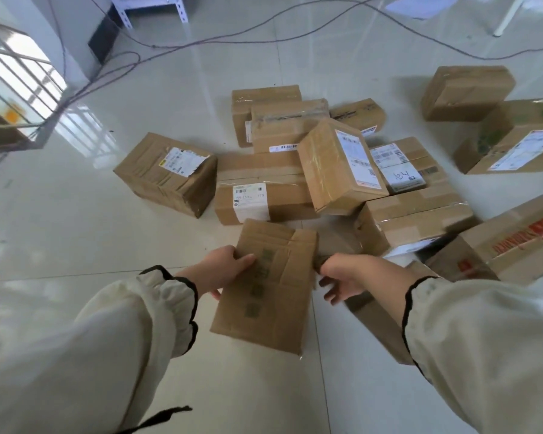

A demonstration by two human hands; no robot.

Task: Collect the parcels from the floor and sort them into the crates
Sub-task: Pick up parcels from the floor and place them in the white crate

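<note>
Left hand (223, 271) grips parcel (271, 305); right hand (345, 277) perhaps touching.

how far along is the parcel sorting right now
Early, it seems. Done: nothing visibly sorted; no crate is in view. In hand: the left hand grips a flat brown cardboard parcel, the right hand at its other edge. Left: a pile of brown cardboard boxes on the tiled floor.

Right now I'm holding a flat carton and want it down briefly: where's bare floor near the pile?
Bare tiles left of the torn-label box, up to the cables; more just this side of the flat carton. Crowded beyond and right of it: boxes touch and overlap.
</note>
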